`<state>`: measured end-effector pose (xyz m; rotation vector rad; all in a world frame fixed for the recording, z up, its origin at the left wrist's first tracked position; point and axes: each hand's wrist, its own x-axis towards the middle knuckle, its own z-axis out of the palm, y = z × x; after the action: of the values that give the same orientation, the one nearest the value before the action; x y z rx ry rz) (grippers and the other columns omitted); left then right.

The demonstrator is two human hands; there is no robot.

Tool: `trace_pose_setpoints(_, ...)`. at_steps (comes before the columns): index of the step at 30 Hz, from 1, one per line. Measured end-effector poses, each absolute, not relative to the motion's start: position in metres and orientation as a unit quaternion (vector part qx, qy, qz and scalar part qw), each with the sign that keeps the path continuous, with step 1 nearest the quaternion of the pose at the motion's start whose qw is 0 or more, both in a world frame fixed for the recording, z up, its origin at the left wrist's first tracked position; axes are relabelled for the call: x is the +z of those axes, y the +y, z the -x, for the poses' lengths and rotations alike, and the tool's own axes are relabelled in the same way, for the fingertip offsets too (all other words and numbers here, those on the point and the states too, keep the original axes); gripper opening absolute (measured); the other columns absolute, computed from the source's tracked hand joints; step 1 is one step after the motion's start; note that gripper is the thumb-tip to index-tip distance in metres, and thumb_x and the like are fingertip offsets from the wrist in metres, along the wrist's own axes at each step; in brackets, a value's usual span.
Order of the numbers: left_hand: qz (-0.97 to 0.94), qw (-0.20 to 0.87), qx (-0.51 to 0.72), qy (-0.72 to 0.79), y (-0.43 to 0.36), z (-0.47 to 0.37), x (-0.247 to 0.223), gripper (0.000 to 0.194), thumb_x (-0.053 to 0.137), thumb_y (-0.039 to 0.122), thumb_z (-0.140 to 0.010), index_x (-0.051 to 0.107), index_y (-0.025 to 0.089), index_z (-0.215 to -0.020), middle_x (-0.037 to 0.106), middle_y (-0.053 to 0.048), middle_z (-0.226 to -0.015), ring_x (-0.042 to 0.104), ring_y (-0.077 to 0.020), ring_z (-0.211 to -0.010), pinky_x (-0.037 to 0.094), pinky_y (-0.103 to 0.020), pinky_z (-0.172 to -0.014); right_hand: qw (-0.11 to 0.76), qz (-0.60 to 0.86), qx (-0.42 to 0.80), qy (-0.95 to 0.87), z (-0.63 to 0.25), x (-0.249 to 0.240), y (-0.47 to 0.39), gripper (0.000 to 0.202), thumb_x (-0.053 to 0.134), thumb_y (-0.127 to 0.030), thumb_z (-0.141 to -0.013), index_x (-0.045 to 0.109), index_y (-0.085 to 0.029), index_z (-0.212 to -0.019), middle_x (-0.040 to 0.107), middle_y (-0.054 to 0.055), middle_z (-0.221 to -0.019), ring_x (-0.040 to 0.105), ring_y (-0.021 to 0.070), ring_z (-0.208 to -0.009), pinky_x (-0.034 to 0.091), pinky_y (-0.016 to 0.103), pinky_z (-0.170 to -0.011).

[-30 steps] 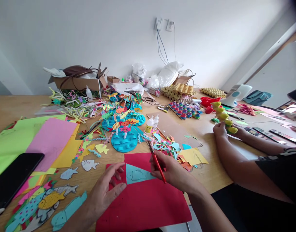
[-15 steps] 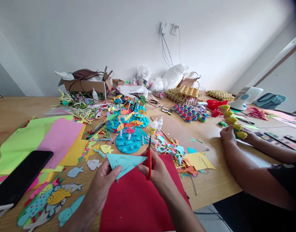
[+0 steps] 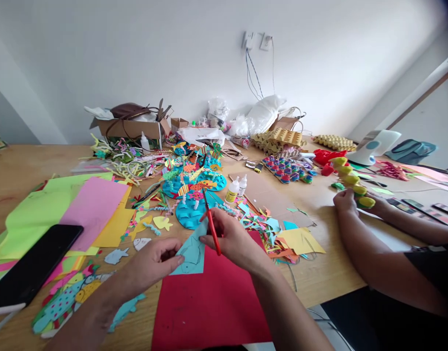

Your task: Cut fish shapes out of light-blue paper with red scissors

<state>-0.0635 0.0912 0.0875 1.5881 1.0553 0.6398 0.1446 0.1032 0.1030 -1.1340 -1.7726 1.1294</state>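
A black phone (image 3: 30,270) lies on coloured paper sheets (image 3: 81,209), with glue bottles (image 3: 235,188) and egg cartons (image 3: 278,139) farther back.

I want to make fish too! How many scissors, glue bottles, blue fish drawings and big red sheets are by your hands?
Red scissors, in the right hand: 1
Blue fish drawing, in the left hand: 1
Glue bottles: 2
Big red sheet: 1
Total: 5

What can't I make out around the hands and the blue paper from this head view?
- Scissors: the handles are hidden inside the right hand, so how far the blades are open is unclear.
- Blue paper: the pencil drawing on it is too faint to read; the left hand covers its left edge.
- Red sheet: its near end is cut off by the bottom edge.
- Black phone: cut off at the left edge.
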Motion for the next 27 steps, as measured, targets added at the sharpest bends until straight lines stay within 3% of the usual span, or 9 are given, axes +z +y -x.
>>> trace_pose_setpoints(4,-0.609,0.550,0.345,0.457,0.089,0.056,0.084,0.015,0.060,0.031,-0.072,0.060,0.019,-0.063,0.051,0.004,-0.059,0.046,-0.0147,-0.059,0.037,-0.024,-0.058,0.448,0.413,0.504,-0.611,-0.133,0.098,0.104,0.023,0.064,-0.028,-0.073,0.047,-0.019,-0.086,0.050,-0.004,-0.070,0.047,0.0121,-0.063,0.038,0.024,-0.056)
trace_pose_setpoints(9,-0.517,0.573,0.443,0.457,0.080,0.051,0.079,0.013,0.062,0.032,-0.074,0.065,0.019,-0.076,0.057,0.003,-0.064,0.051,-0.0170,-0.067,0.042,-0.026,-0.065,0.466,0.394,0.569,-0.551,-0.123,0.084,0.095,0.033,0.069,-0.036,-0.070,0.048,-0.020,-0.089,0.052,-0.002,-0.072,0.047,0.0121,-0.062,0.036,0.023,-0.053)
trace_pose_setpoints(14,-0.487,0.627,0.432,0.427,0.075,0.052,0.075,0.014,0.067,0.033,-0.073,0.065,0.019,-0.071,0.053,0.005,-0.056,0.039,-0.0111,-0.052,0.036,-0.022,-0.053,0.468,0.376,0.579,-0.553,-0.121,0.089,0.096,0.034,0.071,-0.036,-0.069,0.048,-0.020,-0.088,0.052,-0.003,-0.069,0.045,0.0117,-0.059,0.035,0.022,-0.052)
trace_pose_setpoints(18,-0.447,0.675,0.414,0.416,0.073,0.051,0.070,0.019,0.069,0.037,-0.071,0.065,0.018,-0.069,0.056,0.003,-0.058,0.045,-0.0122,-0.053,0.038,-0.023,-0.053,0.460,0.361,0.590,-0.557,-0.115,0.097,0.097,0.036,0.072,-0.037,-0.067,0.048,-0.020,-0.087,0.052,-0.004,-0.067,0.044,0.0110,-0.058,0.034,0.022,-0.051)
trace_pose_setpoints(22,-0.442,0.638,0.465,0.426,0.074,0.045,0.073,0.013,0.069,0.030,-0.069,0.068,0.018,-0.072,0.064,0.002,-0.066,0.054,-0.0155,-0.064,0.044,-0.026,-0.065,0.498,0.376,0.566,-0.538,-0.107,0.094,0.087,0.036,0.068,-0.046,-0.071,0.049,-0.019,-0.085,0.049,-0.003,-0.068,0.044,0.0114,-0.059,0.035,0.023,-0.054)
trace_pose_setpoints(27,-0.380,0.581,0.559,0.453,0.076,0.040,0.080,0.013,0.073,0.020,-0.060,0.061,0.018,-0.056,0.059,0.006,-0.052,0.050,-0.0113,-0.052,0.043,-0.022,-0.054,0.467,0.409,0.542,-0.566,-0.102,0.070,0.061,0.038,0.052,-0.054,-0.081,0.041,-0.020,-0.068,0.040,-0.005,-0.056,0.039,0.0111,-0.051,0.031,0.023,-0.049)
